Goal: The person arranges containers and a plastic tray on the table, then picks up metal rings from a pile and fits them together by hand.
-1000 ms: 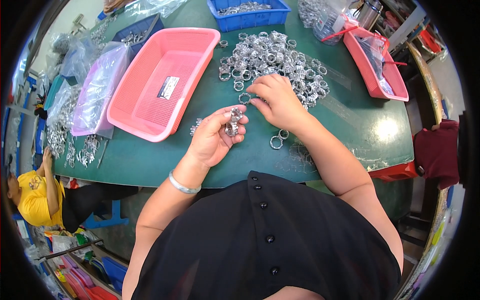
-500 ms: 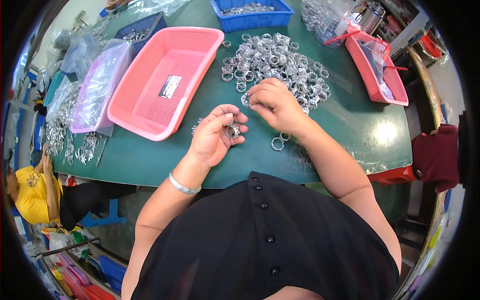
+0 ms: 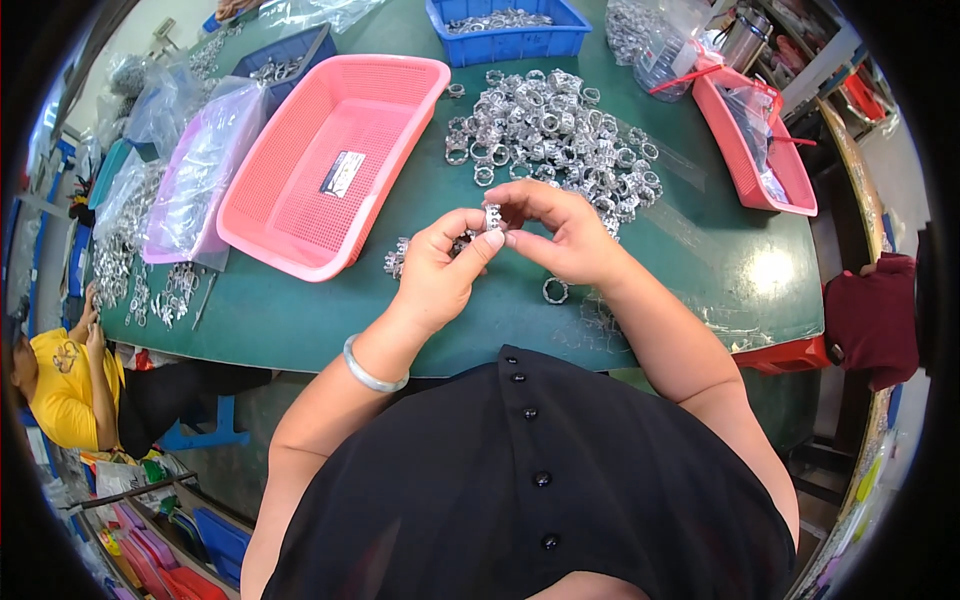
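Between my two hands a silver metal ring (image 3: 493, 216) with a notched, patterned band stands on edge. My left hand (image 3: 440, 265) grips its near side between thumb and forefinger, and more ring metal shows partly hidden behind those fingers. The fingertips of my right hand (image 3: 562, 235) pinch the same ring from the right. Just beyond my hands lies a large heap of similar silver rings (image 3: 550, 125). A small group of rings (image 3: 396, 258) sits left of my left hand, partly covered by it. One loose ring (image 3: 555, 290) lies below my right hand.
A pink perforated basket (image 3: 290, 230) stands to the left on the green table (image 3: 700, 270). A blue bin (image 3: 515, 45) of metal parts is at the back, and a second pink basket (image 3: 745, 150) at the right. A person in a yellow shirt (image 3: 65, 385) sits at far left.
My right hand has moved down and left with a ring from the heap's edge to meet my left hand. My left thumb and forefinger have closed on that ring.
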`<state>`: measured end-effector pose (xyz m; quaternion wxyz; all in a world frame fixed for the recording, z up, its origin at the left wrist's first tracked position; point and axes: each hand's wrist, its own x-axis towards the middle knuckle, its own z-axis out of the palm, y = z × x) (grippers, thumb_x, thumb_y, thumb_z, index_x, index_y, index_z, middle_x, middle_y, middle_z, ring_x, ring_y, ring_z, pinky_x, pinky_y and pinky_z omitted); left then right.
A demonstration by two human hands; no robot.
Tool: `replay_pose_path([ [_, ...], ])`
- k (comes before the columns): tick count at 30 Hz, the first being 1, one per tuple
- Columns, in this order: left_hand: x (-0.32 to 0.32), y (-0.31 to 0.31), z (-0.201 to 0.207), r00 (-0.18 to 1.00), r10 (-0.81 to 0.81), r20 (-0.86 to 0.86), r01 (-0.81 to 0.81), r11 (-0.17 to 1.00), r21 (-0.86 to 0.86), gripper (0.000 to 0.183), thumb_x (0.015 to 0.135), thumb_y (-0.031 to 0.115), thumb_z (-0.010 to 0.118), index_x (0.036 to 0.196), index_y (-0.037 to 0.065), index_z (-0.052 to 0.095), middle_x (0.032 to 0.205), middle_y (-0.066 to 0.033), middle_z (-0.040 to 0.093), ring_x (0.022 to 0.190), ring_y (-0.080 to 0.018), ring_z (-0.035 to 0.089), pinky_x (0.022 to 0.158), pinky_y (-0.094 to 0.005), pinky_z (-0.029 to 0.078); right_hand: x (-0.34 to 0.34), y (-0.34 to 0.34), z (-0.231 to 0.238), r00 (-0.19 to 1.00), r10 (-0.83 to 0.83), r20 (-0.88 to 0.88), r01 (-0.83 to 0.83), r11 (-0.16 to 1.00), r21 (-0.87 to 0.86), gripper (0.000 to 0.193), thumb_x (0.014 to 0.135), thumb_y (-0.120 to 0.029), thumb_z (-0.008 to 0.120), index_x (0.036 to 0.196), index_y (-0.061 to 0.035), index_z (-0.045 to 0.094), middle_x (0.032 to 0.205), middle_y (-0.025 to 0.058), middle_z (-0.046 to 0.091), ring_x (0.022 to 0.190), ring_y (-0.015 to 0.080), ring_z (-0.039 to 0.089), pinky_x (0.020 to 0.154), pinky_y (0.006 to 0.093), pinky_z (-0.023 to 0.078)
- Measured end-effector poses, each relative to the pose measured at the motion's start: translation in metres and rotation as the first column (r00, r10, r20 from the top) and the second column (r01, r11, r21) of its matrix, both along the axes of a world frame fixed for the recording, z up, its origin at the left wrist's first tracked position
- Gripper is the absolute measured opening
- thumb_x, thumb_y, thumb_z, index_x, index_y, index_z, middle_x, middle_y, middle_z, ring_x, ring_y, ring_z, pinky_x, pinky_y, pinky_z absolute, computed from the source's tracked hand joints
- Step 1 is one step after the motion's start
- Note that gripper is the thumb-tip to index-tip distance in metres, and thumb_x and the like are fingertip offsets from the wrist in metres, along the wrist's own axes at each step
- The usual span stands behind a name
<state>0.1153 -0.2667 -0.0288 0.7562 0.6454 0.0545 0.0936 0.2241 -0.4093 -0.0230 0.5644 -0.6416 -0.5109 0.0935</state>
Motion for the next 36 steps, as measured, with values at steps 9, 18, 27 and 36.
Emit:
replay_pose_path([
  [9,0.001,-0.004,0.002,0.937,0.014,0.35,-0.226,0.788,0.572,0.015,0.074,0.0,0.063,0.088,0.001,0.057,0.08,-0.0063,0.055,0.07,-0.0139,0.055,0.06,-0.0243,0.044,0.0,-0.002,-0.003,0.838,0.178,-0.516,-0.162,0.984,0.077,0.039,0.076,-0.003,0.063,0.112,0.002,0.05,0.1,0.0072,0.057,0.089,0.011,0.055,0.081,0.0263,0.045],
  [18,-0.004,-0.003,0.002,0.999,0.047,-0.024,-0.051,0.979,-0.198,0.023,0.079,0.006,0.061,0.098,0.007,0.047,0.08,-0.0026,0.055,0.071,-0.0094,0.054,0.06,-0.023,0.046,-0.001,-0.002,0.003,0.812,0.229,-0.537,-0.153,0.971,0.182,0.047,0.074,0.004,0.064,0.117,0.0014,0.045,0.107,0.0117,0.055,0.099,0.0153,0.054,0.087,0.0283,0.043],
  [27,-0.007,0.004,0.008,0.976,-0.142,-0.166,0.047,0.88,-0.473,0.017,0.083,0.016,0.055,0.097,0.006,0.052,0.085,-0.0049,0.059,0.074,-0.014,0.058,0.062,-0.0285,0.049,0.001,-0.002,0.002,0.817,0.246,-0.521,-0.161,0.966,0.203,0.05,0.074,0.01,0.059,0.12,0.0006,0.042,0.113,0.0156,0.052,0.101,0.0191,0.054,0.088,0.0315,0.045],
  [36,-0.007,0.002,0.006,0.981,-0.113,-0.161,0.028,0.89,-0.455,0.018,0.086,0.017,0.053,0.097,0.004,0.056,0.081,-0.0043,0.06,0.071,-0.0134,0.059,0.061,-0.027,0.049,-0.001,-0.002,0.004,0.806,0.251,-0.536,-0.161,0.964,0.21,0.05,0.074,0.012,0.057,0.12,0.0004,0.042,0.114,0.0162,0.052,0.104,0.0207,0.053,0.089,0.0325,0.044],
])
